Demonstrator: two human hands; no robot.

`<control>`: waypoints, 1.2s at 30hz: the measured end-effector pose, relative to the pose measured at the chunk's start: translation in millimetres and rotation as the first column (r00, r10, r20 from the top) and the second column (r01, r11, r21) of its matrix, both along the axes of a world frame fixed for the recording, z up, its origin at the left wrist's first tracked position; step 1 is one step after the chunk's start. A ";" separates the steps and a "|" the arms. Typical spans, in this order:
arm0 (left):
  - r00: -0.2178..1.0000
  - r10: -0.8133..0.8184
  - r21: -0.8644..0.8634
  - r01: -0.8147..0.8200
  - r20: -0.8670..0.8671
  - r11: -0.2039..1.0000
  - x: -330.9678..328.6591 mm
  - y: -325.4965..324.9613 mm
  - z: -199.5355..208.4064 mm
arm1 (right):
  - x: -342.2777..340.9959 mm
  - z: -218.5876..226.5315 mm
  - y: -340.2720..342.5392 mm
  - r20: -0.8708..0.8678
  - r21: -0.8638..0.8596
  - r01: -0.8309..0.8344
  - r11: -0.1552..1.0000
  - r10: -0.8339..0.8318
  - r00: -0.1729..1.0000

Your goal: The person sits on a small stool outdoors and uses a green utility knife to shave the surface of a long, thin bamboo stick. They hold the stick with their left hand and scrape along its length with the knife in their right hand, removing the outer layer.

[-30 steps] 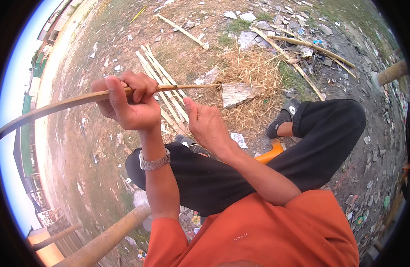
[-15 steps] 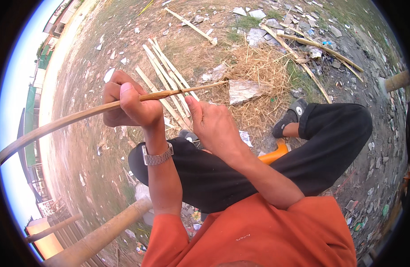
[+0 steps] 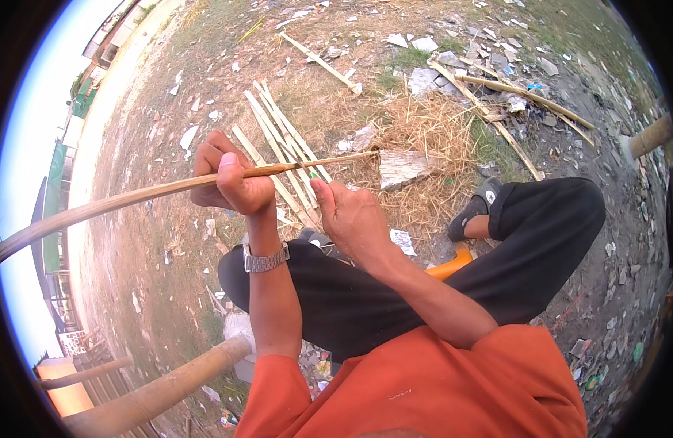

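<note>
My left hand (image 3: 234,180) is closed around a long split bamboo strip (image 3: 124,198), its thumb lying along the top. A metal-band watch (image 3: 267,259) is on that wrist. The strip runs from the far left edge across to the right, narrowing to a thin end near the straw. My right hand (image 3: 353,221) is closed just below the narrow part, thumb pointing up at it. A small green end (image 3: 314,174) of a thin tool shows at the thumb tip, against the strip; the rest is hidden in the fist.
Several pale bamboo strips (image 3: 278,146) lie on the ground ahead, beside a straw heap (image 3: 438,131) with a flat wood piece (image 3: 402,169). Longer poles (image 3: 526,86) lie among rubble at the far right. An orange curved object (image 3: 452,264) sits by my leg. A bamboo pole (image 3: 161,387) is at lower left.
My left hand and the strip have shifted slightly right and down in the picture. The right hand keeps its grip, with the thumb a little lower; the view has shifted slightly too.
</note>
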State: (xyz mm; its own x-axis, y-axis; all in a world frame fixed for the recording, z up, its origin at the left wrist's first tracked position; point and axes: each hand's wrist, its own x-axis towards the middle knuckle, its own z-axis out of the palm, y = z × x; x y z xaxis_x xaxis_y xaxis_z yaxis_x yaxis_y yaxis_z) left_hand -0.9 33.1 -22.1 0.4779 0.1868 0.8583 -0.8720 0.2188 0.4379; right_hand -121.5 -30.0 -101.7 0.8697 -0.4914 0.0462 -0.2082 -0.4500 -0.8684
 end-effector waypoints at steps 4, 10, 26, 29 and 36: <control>0.999 -0.030 -0.008 0.030 0.039 1.000 3.3 3.8 2.0 | 7.5 -38.7 -2.0 0.038 -0.017 0.044 0.999 -0.044 0.998; 1.000 0.015 0.022 -0.015 0.014 1.000 6.8 0.1 2.2 | 7.7 -25.1 11.4 0.065 0.087 0.045 0.995 -0.050 0.997; 0.996 0.077 0.058 -0.079 0.040 0.995 9.7 -1.2 10.2 | -1.6 -156.9 -50.9 -0.403 -0.046 0.202 0.978 -0.203 0.893; 0.994 0.104 0.064 -0.106 0.038 0.992 11.7 -0.8 2.5 | -4.9 -120.2 -41.8 -0.260 0.123 0.206 0.971 -0.169 0.951; 0.997 -0.066 0.070 0.065 0.026 0.995 15.9 -7.9 5.1 | 16.7 -33.7 -17.5 0.064 0.301 -0.080 0.950 0.064 0.996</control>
